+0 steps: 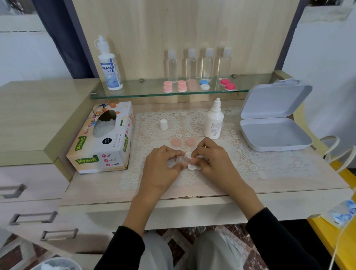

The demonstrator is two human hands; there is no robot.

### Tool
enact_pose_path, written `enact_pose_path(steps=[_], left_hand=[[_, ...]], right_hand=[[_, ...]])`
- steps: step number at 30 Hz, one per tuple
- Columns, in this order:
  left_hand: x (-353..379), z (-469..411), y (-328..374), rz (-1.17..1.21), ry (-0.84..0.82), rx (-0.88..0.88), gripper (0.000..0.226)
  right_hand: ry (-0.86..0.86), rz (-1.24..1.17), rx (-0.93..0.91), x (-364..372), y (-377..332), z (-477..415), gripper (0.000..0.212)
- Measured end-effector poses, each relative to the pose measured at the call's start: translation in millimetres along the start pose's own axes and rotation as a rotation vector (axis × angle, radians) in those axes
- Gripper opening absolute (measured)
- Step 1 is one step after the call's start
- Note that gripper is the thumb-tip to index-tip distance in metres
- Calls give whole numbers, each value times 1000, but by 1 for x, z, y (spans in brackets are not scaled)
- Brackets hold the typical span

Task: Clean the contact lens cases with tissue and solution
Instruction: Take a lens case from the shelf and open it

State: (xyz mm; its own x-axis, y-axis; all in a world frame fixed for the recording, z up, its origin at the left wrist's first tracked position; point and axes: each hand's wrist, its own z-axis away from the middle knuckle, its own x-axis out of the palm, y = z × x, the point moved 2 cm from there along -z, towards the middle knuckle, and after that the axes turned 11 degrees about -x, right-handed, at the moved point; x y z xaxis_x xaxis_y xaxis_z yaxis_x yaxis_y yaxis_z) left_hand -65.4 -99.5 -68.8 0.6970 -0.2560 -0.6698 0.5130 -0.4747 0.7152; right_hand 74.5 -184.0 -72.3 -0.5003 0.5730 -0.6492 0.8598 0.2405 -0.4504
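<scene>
Gripping clear lens case [179,161]: left hand [162,168] | pinching tissue wad [192,166]: right hand [211,159]

Soft, even, moderately bright diffuse light; faint shadows beneath left hand [162,166] and right hand [213,160]; clear case [180,160] and white tissue [192,166] barely resolved; pale reflections on glass shelf [140,89]; wide-angle bowing at edges; 4 bottles [191,67] slightly blurred; corners soft.

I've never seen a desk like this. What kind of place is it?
Probably a home dressing table: a glass shelf holds a lens solution bottle and coloured lens cases, with a tissue box below.
</scene>
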Motion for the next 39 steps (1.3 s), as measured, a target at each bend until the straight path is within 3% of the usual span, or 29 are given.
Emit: enact_pose_path(steps=[5, 9, 15, 22, 30, 35, 39], left_hand=[[-1, 1, 1, -8, -4, -3, 29], [-1, 1, 0, 5, -5, -5, 30], [0, 1, 1, 1, 9, 3, 29], [0, 2, 3, -7, 27, -10, 29], [0, 3, 4, -5, 38, -23, 28], [-1, 3, 2, -8, 28, -6, 28], [1, 2, 0, -8, 39, 8, 28]], right_hand=[[-36, -151, 80, -3, 2, -1, 7], [87, -283, 157, -11, 5, -3, 11], [-49, -33, 22, 1, 0, -1, 12], [-40, 196, 11, 9, 3, -2, 10], [36, 219, 54, 0, 3, 2, 9], [128, 203, 82, -4, 1, 5, 20], [162, 111, -72, -12, -14, 3, 14]])
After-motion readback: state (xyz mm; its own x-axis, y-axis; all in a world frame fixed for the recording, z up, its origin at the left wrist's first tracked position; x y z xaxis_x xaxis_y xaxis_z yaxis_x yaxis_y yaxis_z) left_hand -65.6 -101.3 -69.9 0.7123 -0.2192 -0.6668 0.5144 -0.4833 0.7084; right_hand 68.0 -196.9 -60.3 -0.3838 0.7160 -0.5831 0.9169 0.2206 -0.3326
